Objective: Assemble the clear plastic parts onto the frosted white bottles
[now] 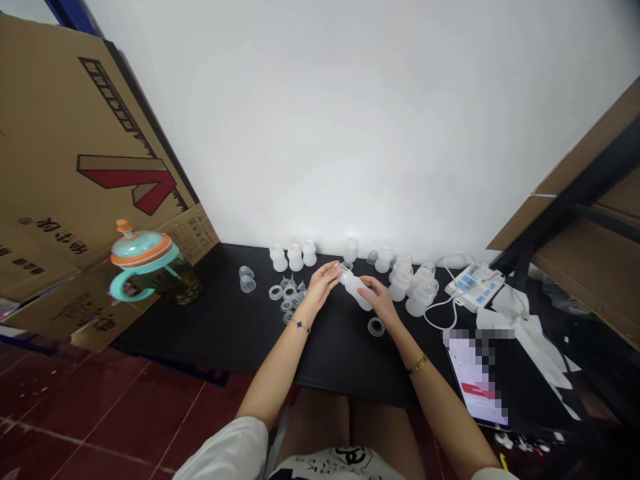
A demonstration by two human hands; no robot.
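A frosted plastic bottle [356, 291] lies tilted across the space between my hands, its clear neck end pointing to the far left. My left hand [320, 285] grips that neck end with the fingertips, and my right hand [380, 300] wraps the bottle's body from the near side. Just below my right hand, a clear silicone ring [376, 327] rests on the black table [340, 353]. Several small clear rings and valve parts [289, 298] lie left of my left hand. Several frosted bottles [295, 257] stand along the wall behind my hands.
Clear cups [247, 280] stand at the left, beyond them a teal-and-orange lidded mug [143, 255] by propped cardboard sheets [85, 147]. A white electric pump unit [475, 287] with white tubing sits right, near a pixelated paper [475, 380]. A white wall closes the back.
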